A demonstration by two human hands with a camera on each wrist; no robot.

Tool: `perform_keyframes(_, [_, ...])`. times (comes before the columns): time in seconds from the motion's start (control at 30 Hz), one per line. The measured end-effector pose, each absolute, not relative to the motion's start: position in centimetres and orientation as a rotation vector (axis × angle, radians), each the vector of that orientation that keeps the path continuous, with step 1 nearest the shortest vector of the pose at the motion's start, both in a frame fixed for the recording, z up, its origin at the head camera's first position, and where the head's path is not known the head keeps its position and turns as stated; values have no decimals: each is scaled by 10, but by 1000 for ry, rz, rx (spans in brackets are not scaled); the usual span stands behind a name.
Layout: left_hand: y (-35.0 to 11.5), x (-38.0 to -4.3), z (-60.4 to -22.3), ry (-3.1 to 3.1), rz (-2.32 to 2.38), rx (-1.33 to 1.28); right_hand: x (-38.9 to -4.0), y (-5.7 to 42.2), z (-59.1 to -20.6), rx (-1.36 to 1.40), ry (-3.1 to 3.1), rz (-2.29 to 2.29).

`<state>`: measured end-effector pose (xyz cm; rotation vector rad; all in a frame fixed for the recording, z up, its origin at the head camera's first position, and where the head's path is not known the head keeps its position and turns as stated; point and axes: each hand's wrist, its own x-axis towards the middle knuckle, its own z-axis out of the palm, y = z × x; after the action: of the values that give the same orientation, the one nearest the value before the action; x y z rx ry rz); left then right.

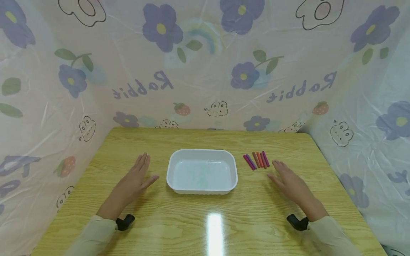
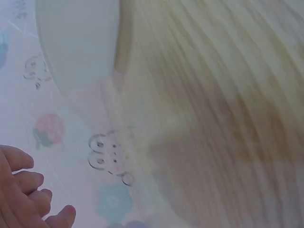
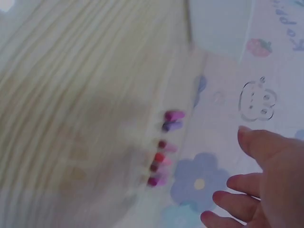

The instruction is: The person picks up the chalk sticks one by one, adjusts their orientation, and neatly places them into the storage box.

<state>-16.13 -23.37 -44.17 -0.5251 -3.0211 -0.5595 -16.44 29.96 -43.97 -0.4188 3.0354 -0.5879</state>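
Flanking tray (image 1: 202,174) and coloured sticks (image 1: 260,159), two hands (image 1: 133,181) (image 1: 293,184)

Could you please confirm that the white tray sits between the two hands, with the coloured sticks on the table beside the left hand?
Not quite: the head view shows the coloured sticks on the table beside the right hand, not the left hand. The white tray does sit between them.

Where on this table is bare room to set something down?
Free: the table in front of the white tray, between the sleeves, and behind the tray. Crowded: the tray's right, where coloured sticks lie near the right hand.
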Motion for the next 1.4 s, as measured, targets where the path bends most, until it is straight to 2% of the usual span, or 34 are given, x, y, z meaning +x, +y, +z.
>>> perform_keyframes(0.33, [-200, -162, -432, -3008, -551, -665, -170, 269, -432, -546, 2989, -703])
perform_keyframes(0.6, [-174, -169, -442, -3026, -465, -771, -181, 245, -435, -660, 2959, -762])
perform_keyframes(1.0, [-158, -169, -452, -3066, -393, -748, -211, 242, -459, -643, 3116, -486])
perform_keyframes(1.4, [-152, -169, -455, -3047, -396, -656, -224, 233, -467, -568, 3224, -542])
